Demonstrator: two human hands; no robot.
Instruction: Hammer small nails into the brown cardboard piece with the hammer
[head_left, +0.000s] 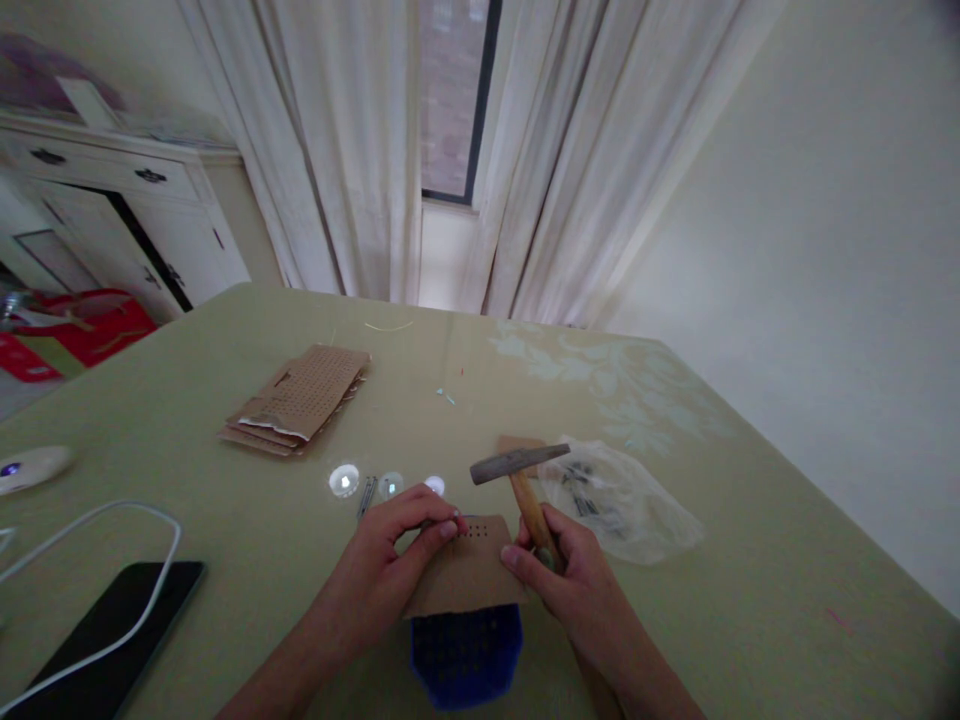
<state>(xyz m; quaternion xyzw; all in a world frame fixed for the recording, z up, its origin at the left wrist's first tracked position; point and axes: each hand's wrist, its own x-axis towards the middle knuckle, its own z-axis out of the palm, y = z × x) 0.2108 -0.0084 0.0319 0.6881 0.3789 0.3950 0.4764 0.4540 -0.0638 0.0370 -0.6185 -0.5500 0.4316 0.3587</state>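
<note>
My right hand [564, 565] grips the wooden handle of a small hammer [519, 464], whose metal head is raised over a brown cardboard piece [469, 575]. That cardboard has rows of small holes and lies on a blue pad [466, 658]. My left hand [397, 545] rests on the cardboard's left edge, with fingertips pinched at its upper left corner on something too small to make out. A few loose nails [366, 494] lie just beyond my left hand.
A stack of perforated cardboard pieces [296, 400] lies farther back on the green table [750, 600]. A clear plastic bag with nails [611, 497] sits to the right. A black phone [112, 635] with a white cable [97, 515] is at the left.
</note>
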